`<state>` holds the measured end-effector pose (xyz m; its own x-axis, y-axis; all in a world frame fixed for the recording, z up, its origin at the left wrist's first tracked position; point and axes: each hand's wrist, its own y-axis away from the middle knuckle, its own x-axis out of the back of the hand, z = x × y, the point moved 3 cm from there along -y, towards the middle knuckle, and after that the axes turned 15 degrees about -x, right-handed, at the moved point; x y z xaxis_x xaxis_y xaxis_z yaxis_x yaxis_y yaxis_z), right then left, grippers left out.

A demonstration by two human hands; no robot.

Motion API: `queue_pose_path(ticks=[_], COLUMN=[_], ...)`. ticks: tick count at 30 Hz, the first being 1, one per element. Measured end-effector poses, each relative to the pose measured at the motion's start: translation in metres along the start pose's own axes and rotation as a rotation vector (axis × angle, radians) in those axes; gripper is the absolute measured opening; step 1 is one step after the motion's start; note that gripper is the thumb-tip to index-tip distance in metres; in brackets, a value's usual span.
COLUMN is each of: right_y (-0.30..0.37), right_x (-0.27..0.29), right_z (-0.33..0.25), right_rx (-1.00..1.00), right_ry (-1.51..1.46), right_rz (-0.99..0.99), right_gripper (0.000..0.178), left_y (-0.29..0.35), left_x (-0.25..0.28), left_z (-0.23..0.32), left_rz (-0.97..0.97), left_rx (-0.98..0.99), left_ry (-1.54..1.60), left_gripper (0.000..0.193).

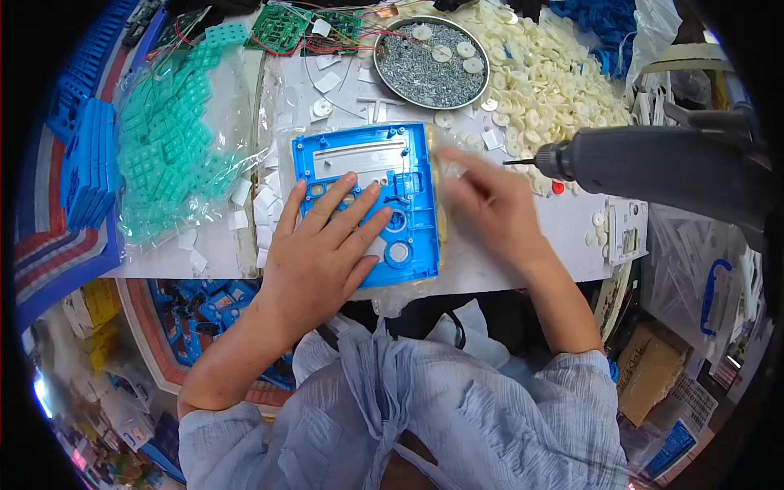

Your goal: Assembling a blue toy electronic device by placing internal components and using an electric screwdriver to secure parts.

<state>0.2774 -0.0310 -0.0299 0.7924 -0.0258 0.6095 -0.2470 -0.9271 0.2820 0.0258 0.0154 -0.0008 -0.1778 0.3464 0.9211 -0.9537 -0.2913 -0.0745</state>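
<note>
My left hand point(331, 237) lies with its fingers spread on a blue plastic casing point(423, 204), pressing over its lower left part. The casing has posts, slots and round openings, and sits on a padded, plastic-wrapped base point(442, 220). Just beyond the casing's right edge is my right hand point(490, 204), smeared by motion, so what its fingers do or hold is unclear. To the right of that hand, a grey power screwdriver point(653, 163) points its thin bit leftward.
A round tray of small screws point(429, 73) stands at the back, beside a heap of cream plastic discs point(547, 82). Green rubber keypads point(167, 139) fill a bag at left, near stacked blue casings point(86, 163). Wired circuit boards point(306, 31) lie behind. White pieces point(265, 208) are scattered around.
</note>
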Motion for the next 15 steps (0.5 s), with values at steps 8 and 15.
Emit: queue_pose_path(ticks=[8, 15], right_y=[-0.066, -0.048], right_x=[0.02, 0.016], right_z=[-0.017, -0.016], right_rx=[-0.05, 0.163], right_ry=[0.524, 0.189], right_rz=[0.363, 0.457], right_gripper=[0.032, 0.021], left_y=[-0.007, -0.003], left_x=[-0.005, 0.013], left_z=[0.0, -0.004], left_rz=[0.048, 0.217], left_rx=[-0.006, 0.0], left_ry=[0.004, 0.126], left_gripper=[0.051, 0.045])
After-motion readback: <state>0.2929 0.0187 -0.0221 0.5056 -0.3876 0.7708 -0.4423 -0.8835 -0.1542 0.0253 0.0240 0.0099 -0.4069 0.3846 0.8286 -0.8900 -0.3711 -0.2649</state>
